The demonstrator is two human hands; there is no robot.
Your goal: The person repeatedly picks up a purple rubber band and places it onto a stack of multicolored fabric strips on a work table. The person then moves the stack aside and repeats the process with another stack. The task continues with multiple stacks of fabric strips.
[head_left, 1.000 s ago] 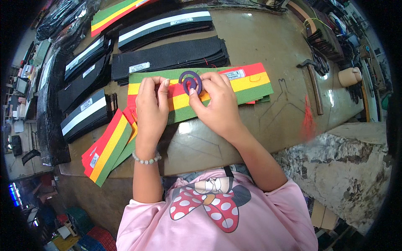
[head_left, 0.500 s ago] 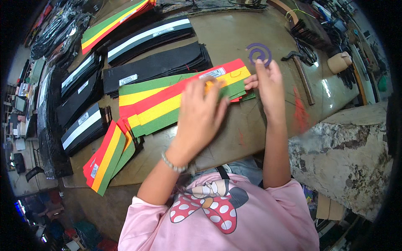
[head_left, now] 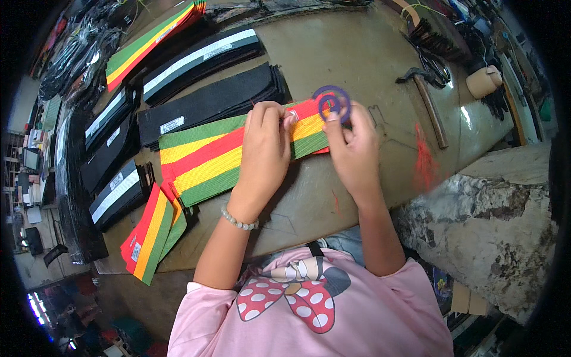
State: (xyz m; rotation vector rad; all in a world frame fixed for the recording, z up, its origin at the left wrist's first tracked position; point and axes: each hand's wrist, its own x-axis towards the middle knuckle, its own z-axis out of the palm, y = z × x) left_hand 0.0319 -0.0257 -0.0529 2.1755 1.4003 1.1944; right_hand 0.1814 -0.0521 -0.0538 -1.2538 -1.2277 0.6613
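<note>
A stack of striped woven strips [head_left: 208, 169] in red, yellow and green lies crossways before me on the table. My left hand [head_left: 262, 154] rests over its upper middle, fingers curled and closed near a white label on the red stripe; what they pinch, if anything, is too small to make out. My right hand [head_left: 357, 154] holds a purple ring-shaped piece [head_left: 335, 90] with an inner curl, over the stack's right end, thumb on the piece. Loose red threads [head_left: 423, 154] lie to the right of my right hand.
Black strips [head_left: 208, 92], some white-striped, form several piles behind and left. More striped strips [head_left: 148, 232] lie at lower left. A hammer [head_left: 431, 110], a cream spool [head_left: 482, 81] and dark wrapped bundles [head_left: 80, 208] lie on the brown table [head_left: 321, 47]. A stained block [head_left: 476, 238] stands right.
My left hand went right onto the striped stack. My right hand lifted the purple piece up and right, then brought it back down and left over the stack's end.
</note>
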